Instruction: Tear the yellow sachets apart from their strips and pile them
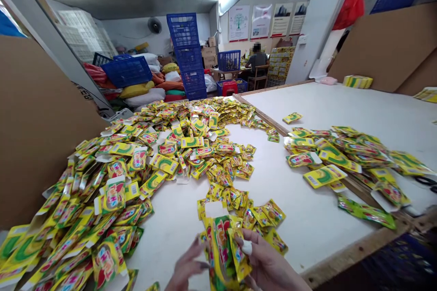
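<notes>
A yellow and green small carton (220,252) with its white flap raised is in front of me at the table's near edge. My right hand (269,259), with a white wrap on one finger, is closed on a small yellow sachet (241,254) against the carton's right side. My left hand (187,266) is slightly blurred at the carton's left side, its fingers apart; whether they touch the carton I cannot tell. Just beyond the hands lie loose yellow sachets (269,213). To the left spreads a large heap of similar cartons (116,193), many with open flaps.
Filled yellow cartons (324,176) are piled at the right across a wooden strip (262,116) on the white table (177,223). Black-handled scissors (426,182) lie at the right edge. Cardboard (41,136) walls the left side. Behind stand blue crates (189,54) and a seated person (256,60).
</notes>
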